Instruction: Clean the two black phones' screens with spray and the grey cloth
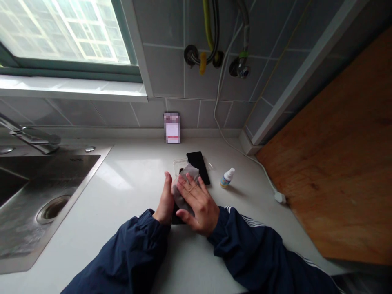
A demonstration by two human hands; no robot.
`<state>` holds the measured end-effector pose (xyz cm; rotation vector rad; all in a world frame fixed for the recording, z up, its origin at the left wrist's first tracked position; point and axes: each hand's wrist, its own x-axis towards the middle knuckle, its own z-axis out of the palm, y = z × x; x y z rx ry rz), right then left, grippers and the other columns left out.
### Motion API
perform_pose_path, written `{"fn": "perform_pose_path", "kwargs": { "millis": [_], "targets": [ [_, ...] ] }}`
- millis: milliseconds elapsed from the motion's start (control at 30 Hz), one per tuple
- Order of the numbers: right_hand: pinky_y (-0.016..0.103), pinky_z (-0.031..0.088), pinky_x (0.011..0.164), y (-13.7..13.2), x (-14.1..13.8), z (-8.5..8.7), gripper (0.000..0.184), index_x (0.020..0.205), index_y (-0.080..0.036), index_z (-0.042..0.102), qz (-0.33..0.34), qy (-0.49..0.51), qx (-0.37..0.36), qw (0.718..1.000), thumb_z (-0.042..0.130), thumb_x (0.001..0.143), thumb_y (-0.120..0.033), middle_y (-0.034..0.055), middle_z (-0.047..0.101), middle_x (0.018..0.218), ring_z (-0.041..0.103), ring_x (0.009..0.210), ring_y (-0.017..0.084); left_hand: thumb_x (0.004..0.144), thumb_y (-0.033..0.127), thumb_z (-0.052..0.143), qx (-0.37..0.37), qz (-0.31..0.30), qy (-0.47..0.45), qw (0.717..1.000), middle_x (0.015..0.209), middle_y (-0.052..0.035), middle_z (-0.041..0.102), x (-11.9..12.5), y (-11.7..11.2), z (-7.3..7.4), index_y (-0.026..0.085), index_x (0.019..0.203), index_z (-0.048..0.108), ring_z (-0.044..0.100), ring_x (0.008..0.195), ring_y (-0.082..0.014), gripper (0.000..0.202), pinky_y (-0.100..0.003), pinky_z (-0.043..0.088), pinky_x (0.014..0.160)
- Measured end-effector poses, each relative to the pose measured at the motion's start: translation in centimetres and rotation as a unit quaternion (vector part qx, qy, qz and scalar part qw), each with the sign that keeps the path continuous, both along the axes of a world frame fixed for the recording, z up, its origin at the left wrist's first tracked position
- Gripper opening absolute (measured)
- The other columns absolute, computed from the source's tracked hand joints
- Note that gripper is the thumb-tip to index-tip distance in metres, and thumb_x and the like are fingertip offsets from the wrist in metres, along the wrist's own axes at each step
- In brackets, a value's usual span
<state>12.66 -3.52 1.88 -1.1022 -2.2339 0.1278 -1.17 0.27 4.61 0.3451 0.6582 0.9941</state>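
Note:
My right hand (197, 202) lies flat with fingers stretched out, pressing a grey cloth (185, 179) onto a dark flat object (177, 219) on the white counter (128, 183). My left hand (165, 200) stands on edge against the left side of that object, fingers straight and together. Only a dark corner of the object shows under my hands. A black phone (199, 165) lies just beyond the cloth. A small white spray bottle (227, 178) stands to the right of the phone.
A steel sink (36, 196) with a faucet (30, 136) takes up the left. A small card (172, 127) leans against the tiled wall. A white cable (245, 155) runs down to a plug (279, 197) near a wooden board (337, 163) at the right.

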Motion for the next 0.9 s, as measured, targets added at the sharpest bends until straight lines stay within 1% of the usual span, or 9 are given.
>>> {"fn": "perform_pose_path", "kwargs": {
  "millis": [100,167,300,433,500,600,700,800,900],
  "targets": [
    [0.059,0.013,0.132,-0.8,-0.4,0.4,0.072,0.157,-0.01,0.046,0.052,-0.005,-0.014,0.999,0.035,0.108,-0.063,0.0139,0.044,0.164,0.026,0.161,0.028,0.101,0.074,0.029,0.006,0.012,0.007,1.0,0.124,-0.0184,0.076,-1.0,0.7,0.9,0.016,0.154,0.053,0.075,0.113,-0.033,0.082,-0.047,0.055,0.106],
    [0.058,0.012,0.133,-1.1,-0.6,0.5,0.071,0.154,-0.011,0.051,0.088,-0.009,-0.02,0.996,0.039,0.107,-0.063,0.0139,0.048,0.162,0.03,0.16,0.028,0.1,0.074,0.032,0.018,0.024,0.02,0.999,0.122,-0.0172,0.076,-1.8,1.1,1.3,0.019,0.151,0.055,0.077,0.103,-0.0315,0.078,-0.047,0.058,0.099],
    [0.056,0.009,0.133,-1.3,-0.7,0.4,0.07,0.15,-0.01,0.055,0.127,-0.007,-0.018,0.992,0.042,0.105,-0.063,0.0136,0.048,0.161,0.031,0.159,0.027,0.101,0.072,0.036,0.035,0.041,0.066,0.996,0.117,-0.0171,0.078,-2.4,1.6,1.4,0.017,0.148,0.057,0.078,0.094,-0.0297,0.076,-0.044,0.061,0.092],
    [0.057,0.013,0.133,-0.9,-0.8,-0.2,0.066,0.156,-0.011,0.048,0.092,-0.01,-0.017,0.996,0.038,0.109,-0.057,0.0119,0.043,0.165,0.027,0.161,0.025,0.103,0.071,0.029,0.027,0.023,0.061,0.998,0.114,-0.017,0.078,-1.7,1.3,1.2,0.015,0.151,0.055,0.078,0.099,-0.03,0.078,-0.044,0.059,0.097],
    [0.059,0.016,0.132,-0.5,-0.6,-0.4,0.064,0.159,-0.011,0.043,0.052,-0.012,-0.016,0.998,0.038,0.11,-0.052,0.013,0.039,0.167,0.025,0.161,0.026,0.103,0.07,0.027,0.009,-0.003,0.053,0.999,0.116,-0.0185,0.078,-1.0,0.9,1.0,0.013,0.151,0.054,0.077,0.104,-0.0311,0.08,-0.044,0.057,0.101],
    [0.061,0.019,0.131,0.2,-0.2,-0.5,0.063,0.161,-0.012,0.039,-0.004,-0.003,-0.009,1.0,0.04,0.109,-0.047,0.0149,0.039,0.167,0.026,0.161,0.028,0.105,0.065,0.029,-0.026,-0.05,0.026,0.998,0.123,-0.019,0.076,-0.1,0.4,0.7,0.013,0.155,0.051,0.074,0.113,-0.0329,0.075,-0.046,0.052,0.109],
    [0.06,0.021,0.13,0.7,0.2,-0.5,0.059,0.162,-0.015,0.038,-0.04,0.009,-0.011,0.999,0.04,0.109,-0.042,0.0141,0.04,0.167,0.027,0.161,0.026,0.105,0.065,0.03,-0.026,-0.083,0.002,0.996,0.128,-0.0179,0.075,0.2,0.3,0.3,0.014,0.157,0.048,0.072,0.119,-0.0332,0.075,-0.047,0.049,0.113],
    [0.061,0.02,0.13,0.8,0.4,-0.4,0.058,0.16,-0.015,0.043,-0.039,0.017,-0.015,0.999,0.041,0.109,-0.044,0.0142,0.042,0.166,0.029,0.16,0.027,0.105,0.065,0.03,-0.043,-0.097,-0.006,0.994,0.124,-0.0183,0.076,-0.1,0.7,0.0,0.012,0.155,0.051,0.073,0.117,-0.0337,0.076,-0.047,0.051,0.111],
    [0.063,0.021,0.129,0.8,0.6,-0.3,0.06,0.155,-0.015,0.051,0.018,0.016,-0.021,1.0,0.046,0.107,-0.052,0.0151,0.048,0.161,0.035,0.157,0.03,0.103,0.068,0.033,-0.059,-0.082,0.005,0.995,0.118,-0.0191,0.077,-0.7,1.1,-0.2,0.01,0.149,0.055,0.075,0.11,-0.0346,0.078,-0.047,0.055,0.105]
  ]
}}
